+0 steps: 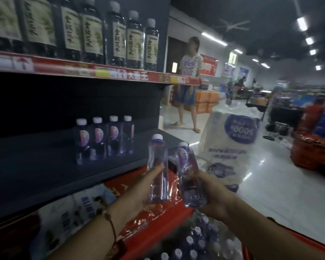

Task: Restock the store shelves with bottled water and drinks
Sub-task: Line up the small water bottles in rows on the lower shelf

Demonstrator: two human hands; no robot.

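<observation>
While each hand, left hand [139, 192] and right hand [212, 196], grips one small water bottle [157, 166] before the dark shelf [45, 166], a careless placement could topple the four standing bottles [105, 137].

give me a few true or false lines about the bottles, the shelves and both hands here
1. Each hand holds a water bottle. True: left hand holds the left bottle, right hand holds the right bottle.
2. Four small bottles stand on the middle shelf. True.
3. The upper shelf is bare. False: dark labelled bottles line it.
4. The held bottles have red caps. False: the caps are white.
5. More capped bottles sit below the hands. True.
</observation>
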